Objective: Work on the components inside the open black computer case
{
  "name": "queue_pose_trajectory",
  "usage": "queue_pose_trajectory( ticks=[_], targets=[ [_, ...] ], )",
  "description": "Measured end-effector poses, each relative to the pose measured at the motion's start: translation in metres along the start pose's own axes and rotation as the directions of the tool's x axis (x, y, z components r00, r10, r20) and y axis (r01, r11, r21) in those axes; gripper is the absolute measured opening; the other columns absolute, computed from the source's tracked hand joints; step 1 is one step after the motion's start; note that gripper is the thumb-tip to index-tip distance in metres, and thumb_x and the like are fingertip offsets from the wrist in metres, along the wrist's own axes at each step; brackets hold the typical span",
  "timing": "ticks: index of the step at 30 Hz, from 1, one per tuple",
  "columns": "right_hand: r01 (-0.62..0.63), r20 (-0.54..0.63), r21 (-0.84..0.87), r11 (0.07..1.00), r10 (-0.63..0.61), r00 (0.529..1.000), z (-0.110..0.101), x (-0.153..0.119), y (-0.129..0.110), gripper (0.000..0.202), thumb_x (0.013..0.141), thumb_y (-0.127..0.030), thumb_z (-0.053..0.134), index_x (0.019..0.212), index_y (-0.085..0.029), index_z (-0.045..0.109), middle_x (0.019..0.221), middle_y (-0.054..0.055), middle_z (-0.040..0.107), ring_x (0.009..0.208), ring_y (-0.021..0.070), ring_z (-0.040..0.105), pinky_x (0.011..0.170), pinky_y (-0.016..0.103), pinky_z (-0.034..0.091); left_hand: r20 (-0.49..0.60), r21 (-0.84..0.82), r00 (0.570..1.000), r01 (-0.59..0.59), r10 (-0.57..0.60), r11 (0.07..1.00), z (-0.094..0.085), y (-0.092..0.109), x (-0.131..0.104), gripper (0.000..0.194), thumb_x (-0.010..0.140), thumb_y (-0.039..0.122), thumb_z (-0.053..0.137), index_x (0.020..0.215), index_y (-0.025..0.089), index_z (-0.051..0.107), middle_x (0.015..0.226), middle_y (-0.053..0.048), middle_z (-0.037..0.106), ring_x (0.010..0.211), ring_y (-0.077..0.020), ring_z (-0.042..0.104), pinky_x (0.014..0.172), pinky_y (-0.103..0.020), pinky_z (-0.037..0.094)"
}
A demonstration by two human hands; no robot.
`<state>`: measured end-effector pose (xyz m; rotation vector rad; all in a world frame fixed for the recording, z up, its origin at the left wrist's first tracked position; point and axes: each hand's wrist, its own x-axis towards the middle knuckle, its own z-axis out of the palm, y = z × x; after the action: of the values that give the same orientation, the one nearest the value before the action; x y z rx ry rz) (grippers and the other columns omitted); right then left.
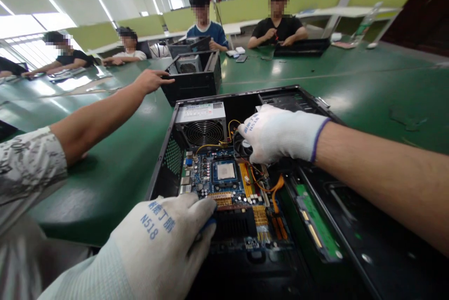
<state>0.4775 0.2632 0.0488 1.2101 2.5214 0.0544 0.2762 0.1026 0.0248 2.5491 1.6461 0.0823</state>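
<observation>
An opened black computer case [159,169] lies in front of me, with a blue motherboard [203,176] inside. Near the middle of the board a bare processor [225,171] shows in its socket. My right hand [277,134], in a white glove, is closed on a black cooling fan [240,145] above the board, beside yellow and black wires. My left hand [164,239], gloved too, is over the case's near left side with fingers curled together. Something blue shows under its fingertips, by a dark expansion card [235,225]; whether it is held or part of the glove is unclear.
A power supply [201,125] sits in the case's far left corner. Orange cables [277,192] and a green circuit board [317,225] lie to the right. A co-worker's hand [154,81] touches another case [192,82] beyond mine. Several people sit around the green table [358,89].
</observation>
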Motion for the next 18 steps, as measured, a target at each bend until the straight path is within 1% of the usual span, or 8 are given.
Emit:
queue_pose_trajectory(
  ticks=[4, 7, 9, 12, 15, 18],
  targets=[
    [0.021, 0.005, -0.01, 1.0, -0.021, 1.0, 0.002, 0.002, -0.005, 0.025, 0.064, -0.028, 0.078, 0.087, -0.021, 0.074, 0.095, 0.011, 0.075, 0.097, 0.0345, 0.069, 0.1, 0.058, 0.039, 0.0, -0.004, 1.0, -0.006, 0.006, 1.0, -0.001, 0.003, 0.0, 0.029, 0.095, 0.035, 0.048, 0.115, 0.031, 0.068, 0.092, -0.001, 0.073, 0.08, -0.0174, 0.073, 0.072, -0.027, 0.057],
    [0.004, 0.002, 0.005, 1.0, -0.004, 1.0, 0.005, 0.005, -0.005, 0.027, 0.06, -0.026, 0.08, 0.085, -0.021, 0.073, 0.095, 0.01, 0.075, 0.101, 0.0351, 0.068, 0.104, 0.061, 0.034, 0.038, 0.024, 0.999, 0.001, -0.002, 1.0, -0.004, 0.007, 0.001, 0.029, 0.097, 0.03, 0.044, 0.116, 0.028, 0.066, 0.091, -0.003, 0.073, 0.08, -0.0186, 0.073, 0.073, -0.03, 0.056],
    [0.02, 0.006, -0.018, 1.0, -0.02, 1.0, 0.008, 0.009, -0.002, 0.025, 0.06, -0.03, 0.08, 0.082, -0.021, 0.073, 0.095, 0.009, 0.075, 0.1, 0.035, 0.068, 0.103, 0.062, 0.034, 0.071, 0.045, 0.997, 0.009, -0.012, 0.999, -0.004, 0.008, 0.001, 0.031, 0.098, 0.029, 0.04, 0.119, 0.027, 0.064, 0.094, -0.004, 0.072, 0.081, -0.0194, 0.073, 0.073, -0.031, 0.056],
    [0.051, 0.018, -0.048, 0.998, -0.05, 0.999, 0.012, 0.014, 0.0, 0.024, 0.06, -0.035, 0.079, 0.08, -0.022, 0.073, 0.094, 0.009, 0.075, 0.1, 0.0351, 0.068, 0.101, 0.06, 0.037, 0.069, 0.07, 0.998, 0.004, -0.009, 0.998, -0.004, 0.008, 0.002, 0.032, 0.099, 0.031, 0.038, 0.12, 0.027, 0.063, 0.099, -0.004, 0.073, 0.084, -0.0211, 0.073, 0.071, -0.034, 0.057],
    [0.012, 0.016, -0.055, 0.998, -0.012, 1.0, 0.01, 0.016, -0.003, 0.028, 0.065, -0.042, 0.075, 0.085, -0.022, 0.075, 0.097, 0.009, 0.075, 0.108, 0.0352, 0.066, 0.101, 0.056, 0.04, 0.041, 0.069, 0.999, -0.004, 0.001, 0.998, -0.002, 0.006, 0.001, 0.032, 0.099, 0.034, 0.037, 0.117, 0.027, 0.063, 0.099, -0.003, 0.073, 0.085, -0.0229, 0.073, 0.069, -0.037, 0.057],
    [0.001, 0.053, -0.112, 0.994, 0.005, 0.999, 0.004, 0.013, -0.007, 0.034, 0.068, -0.048, 0.074, 0.09, -0.022, 0.076, 0.102, 0.01, 0.074, 0.112, 0.0346, 0.065, 0.1, 0.051, 0.043, 0.03, 0.029, 0.999, 0.01, -0.011, 1.0, 0.0, 0.006, 0.001, 0.032, 0.099, 0.039, 0.039, 0.119, 0.027, 0.062, 0.103, -0.004, 0.072, 0.091, -0.0232, 0.072, 0.076, -0.039, 0.058]
  ],
)
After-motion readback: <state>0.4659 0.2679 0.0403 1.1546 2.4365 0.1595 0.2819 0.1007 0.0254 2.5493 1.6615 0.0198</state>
